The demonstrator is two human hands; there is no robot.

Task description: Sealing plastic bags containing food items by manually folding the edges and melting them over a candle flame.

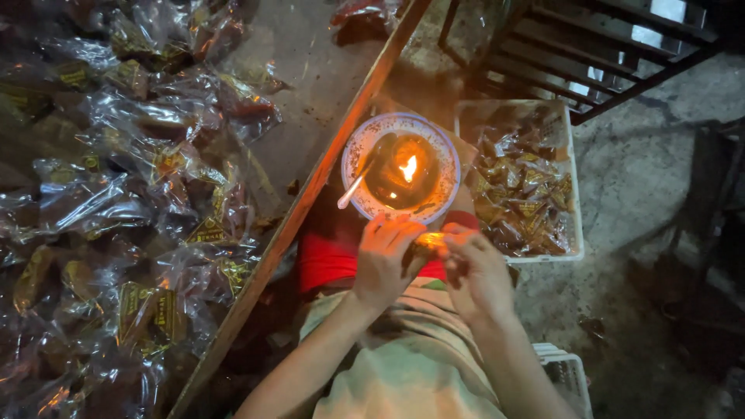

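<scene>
A small clear-wrapped packet (429, 241) — glossy and lit amber by the flame — is pinched between the fingertips of both hands just below the centre of the frame. The left hand (386, 260) is curled over it from the left, fingers bent and pressed together on the wrapper; the right hand (477, 268) is closed on its other end, knuckles raised. Both forearms are seen rising from the bottom edge and meeting over the lap, where pale cloth and a red band of fabric are visible. Just above the packet, a round patterned bowl (362, 147) is seen, filled with dark liquid in which a small flame (408, 167) burns; a pale spoon (351, 191) is leaned on its left rim. To the right, a white rectangular tray (577, 233) is filled with crinkled wrapped pieces. The left of the frame — beyond a slanted wooden edge (310, 194) — is covered by a heap of shiny wrapped packets (124, 202).
</scene>
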